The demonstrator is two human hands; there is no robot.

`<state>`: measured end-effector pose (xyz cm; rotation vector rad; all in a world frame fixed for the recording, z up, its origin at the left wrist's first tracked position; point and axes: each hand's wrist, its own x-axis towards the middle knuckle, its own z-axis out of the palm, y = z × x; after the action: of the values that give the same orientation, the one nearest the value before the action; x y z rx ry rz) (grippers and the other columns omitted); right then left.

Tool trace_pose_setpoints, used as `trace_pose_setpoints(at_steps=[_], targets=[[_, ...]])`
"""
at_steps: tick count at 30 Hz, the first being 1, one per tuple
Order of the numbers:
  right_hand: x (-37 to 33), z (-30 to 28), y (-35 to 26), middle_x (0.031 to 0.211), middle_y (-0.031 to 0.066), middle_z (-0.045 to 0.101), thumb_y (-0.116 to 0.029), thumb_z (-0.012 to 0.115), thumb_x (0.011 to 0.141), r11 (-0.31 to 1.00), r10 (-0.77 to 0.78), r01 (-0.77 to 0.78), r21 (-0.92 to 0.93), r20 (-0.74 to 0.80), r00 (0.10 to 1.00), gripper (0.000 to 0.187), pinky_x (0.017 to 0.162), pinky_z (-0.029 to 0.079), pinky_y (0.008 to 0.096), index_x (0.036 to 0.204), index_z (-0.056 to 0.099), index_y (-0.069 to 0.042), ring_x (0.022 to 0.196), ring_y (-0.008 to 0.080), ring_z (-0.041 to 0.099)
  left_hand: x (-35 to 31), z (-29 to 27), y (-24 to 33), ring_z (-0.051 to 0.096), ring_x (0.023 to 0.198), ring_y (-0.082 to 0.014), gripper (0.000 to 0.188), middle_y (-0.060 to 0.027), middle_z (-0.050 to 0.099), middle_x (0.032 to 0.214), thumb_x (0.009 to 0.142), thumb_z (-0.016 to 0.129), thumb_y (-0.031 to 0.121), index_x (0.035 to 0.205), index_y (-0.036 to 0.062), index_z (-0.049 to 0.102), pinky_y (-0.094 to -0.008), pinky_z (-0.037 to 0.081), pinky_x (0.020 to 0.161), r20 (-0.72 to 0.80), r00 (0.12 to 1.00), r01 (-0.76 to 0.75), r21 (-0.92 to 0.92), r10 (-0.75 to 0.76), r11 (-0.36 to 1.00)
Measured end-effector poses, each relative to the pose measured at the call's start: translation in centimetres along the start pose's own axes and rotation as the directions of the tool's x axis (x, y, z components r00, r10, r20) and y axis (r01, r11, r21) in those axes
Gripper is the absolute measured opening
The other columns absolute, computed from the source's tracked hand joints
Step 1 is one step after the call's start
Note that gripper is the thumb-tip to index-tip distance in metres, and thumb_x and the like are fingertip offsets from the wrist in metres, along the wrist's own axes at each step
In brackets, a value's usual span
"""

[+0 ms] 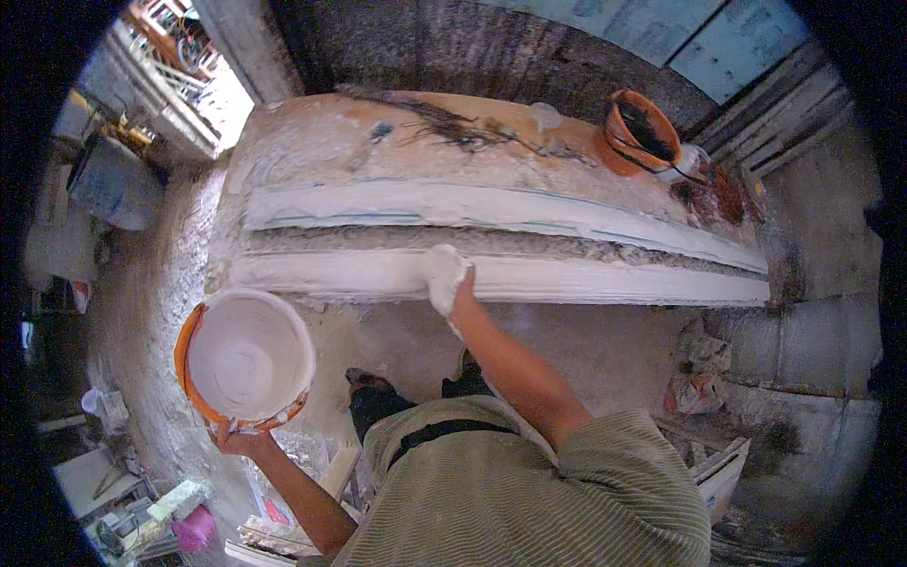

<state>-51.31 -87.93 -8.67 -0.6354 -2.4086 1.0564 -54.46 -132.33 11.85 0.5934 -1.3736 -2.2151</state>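
My left hand point(236, 439) is closed on the near rim of an orange bucket point(186, 364), whose inside point(250, 359) is coated white. The bucket is tipped so that its mouth faces up toward me. My right hand point(446, 277) is covered in thick white paste up to the wrist. It is at the near one of two long white moulded strips point(350, 274), about mid-length; its fingers cannot be made out under the paste. The far white strip point(378, 201) lies alongside, with a rough grey gap between the two.
The strips lie on a stained bench point(302, 142). Dark loose fibres point(444, 123) are scattered on it, and another orange bucket point(619, 142) stands at its far right. A blue drum point(118, 184) stands at the left. Boards point(723, 472) lean behind me at the right.
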Motion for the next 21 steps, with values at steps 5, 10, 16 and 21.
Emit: trace_pose_setpoints(at_steps=[5, 10, 16, 21], targets=[[-5.4, -17.2, 13.9, 0.088, 0.0051, 0.063, -0.041, 0.033, 0.091, -0.032, 0.789, -0.203, 0.979, 0.149, 0.596, 0.042, 0.076, 0.050, 0.0350, 0.097, 0.059, -0.009, 0.082, 0.0237, 0.060, -6.3, 0.6, -0.5, 0.053, 0.104, -0.0358, 0.064, -0.0161, 0.055, 0.115, 0.053, 0.056, 0.018, 0.114, -0.0010, 0.054, -0.0475, 0.041, 0.095, 0.080, 0.997, 0.007, -0.008, -0.006, 1.000], [-7.8, -33.4, 26.1, 0.089, 0.0067, 0.062, -0.032, 0.036, 0.088, 0.174, 0.882, -0.169, 0.970, -0.077, 0.466, 0.037, 0.073, 0.050, 0.0369, 0.100, 0.058, -0.005, 0.081, 0.0219, 0.059, -9.4, 0.8, 0.4, 0.052, 0.109, -0.0341, 0.068, -0.0147, 0.054, 0.116, 0.053, 0.054, 0.018, 0.118, -0.0001, 0.051, -0.0478, 0.040, 0.098, 0.129, 0.988, 0.087, -0.033, -0.082, 0.996], [-4.3, -41.6, 28.5, 0.093, 0.0102, 0.061, -0.013, 0.043, 0.084, 0.466, 0.814, -0.219, 0.857, -0.318, 0.487, 0.030, 0.070, 0.048, 0.0385, 0.105, 0.057, 0.002, 0.083, 0.0192, 0.057, -13.1, 1.6, 2.3, 0.055, 0.103, -0.0326, 0.069, -0.0157, 0.055, 0.113, 0.051, 0.052, 0.017, 0.118, -0.0011, 0.051, -0.0451, 0.045, 0.093, 0.081, 0.995, 0.058, -0.103, -0.050, 0.993], [-1.5, -31.4, 23.1, 0.097, 0.0128, 0.060, -0.003, 0.044, 0.082, 0.853, 0.485, -0.320, 0.412, -0.401, 0.777, 0.030, 0.073, 0.046, 0.0358, 0.108, 0.056, 0.005, 0.087, 0.0192, 0.056, -14.7, 1.8, 3.4, 0.057, 0.101, -0.0326, 0.068, -0.0145, 0.058, 0.109, 0.050, 0.049, 0.014, 0.116, -0.0003, 0.052, -0.0447, 0.048, 0.089, 0.066, 0.991, 0.127, -0.252, -0.114, 0.959]])
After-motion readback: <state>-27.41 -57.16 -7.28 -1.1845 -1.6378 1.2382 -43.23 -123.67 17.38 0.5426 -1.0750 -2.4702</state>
